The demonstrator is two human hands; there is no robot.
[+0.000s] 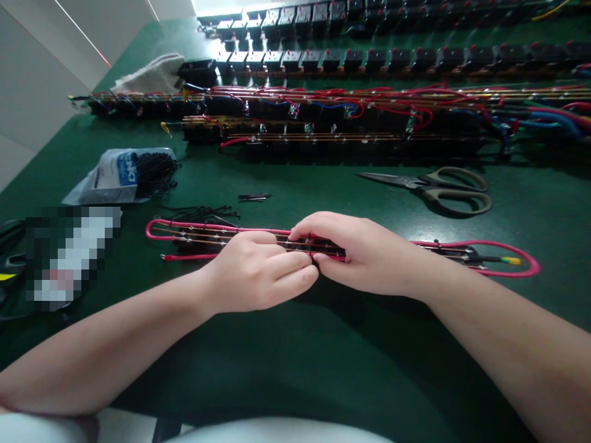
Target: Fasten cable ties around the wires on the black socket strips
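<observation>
A long wired strip (pixel 194 237) of black parts with copper bars and a pink-red wire loop lies across the green table (pixel 295 363) in front of me. My left hand (pixel 258 271) is curled with its fingers closed at the strip's middle. My right hand (pixel 355 249) rests over the strip just to the right, fingers pinched on it where the two hands meet. What sits between the fingertips is hidden. The strip's right end (pixel 489 258) carries a yellow-tipped wire and the pink loop.
Scissors (pixel 438 184) lie beyond my right hand. A plastic bag of black ties (pixel 124 175) and loose ties (pixel 253 197) lie at the left. Rows of finished wired strips (pixel 351 117) and black switches (pixel 392 58) fill the far table. A white cloth (pixel 148 77) sits far left.
</observation>
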